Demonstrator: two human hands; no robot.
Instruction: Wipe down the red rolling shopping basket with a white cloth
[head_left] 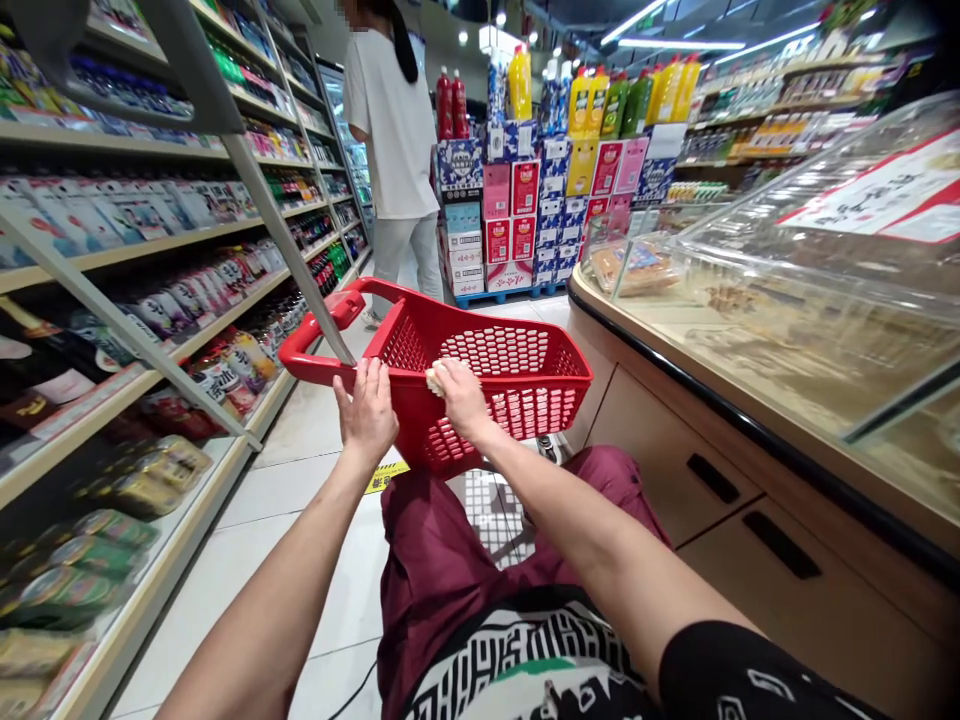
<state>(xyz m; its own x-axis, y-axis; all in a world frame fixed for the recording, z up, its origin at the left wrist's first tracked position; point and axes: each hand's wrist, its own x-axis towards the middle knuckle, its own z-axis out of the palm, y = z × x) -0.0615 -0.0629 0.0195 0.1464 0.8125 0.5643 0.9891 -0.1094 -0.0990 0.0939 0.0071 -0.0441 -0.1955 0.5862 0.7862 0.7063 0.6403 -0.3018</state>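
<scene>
A red plastic shopping basket (517, 385) with perforated sides and a telescopic metal pull handle (289, 235) stands in front of me. My left hand (367, 410) lies on the near rim beside the handle's base, fingers stretched out and thumb apart. Closed around a small pale cloth (434, 381), my right hand (459, 392) presses on the same near rim further right. Most of the cloth is hidden under the fingers. The basket is between my knees and the aisle beyond.
Shelves (217, 240) of drinks and packets line the left side. A glass-topped counter (750, 350) with drawers stands at right. Ahead, a person in a white shirt (394, 120) stands near stacked drink cartons (525, 210). A yellow floor sticker (386, 477) shows below the basket.
</scene>
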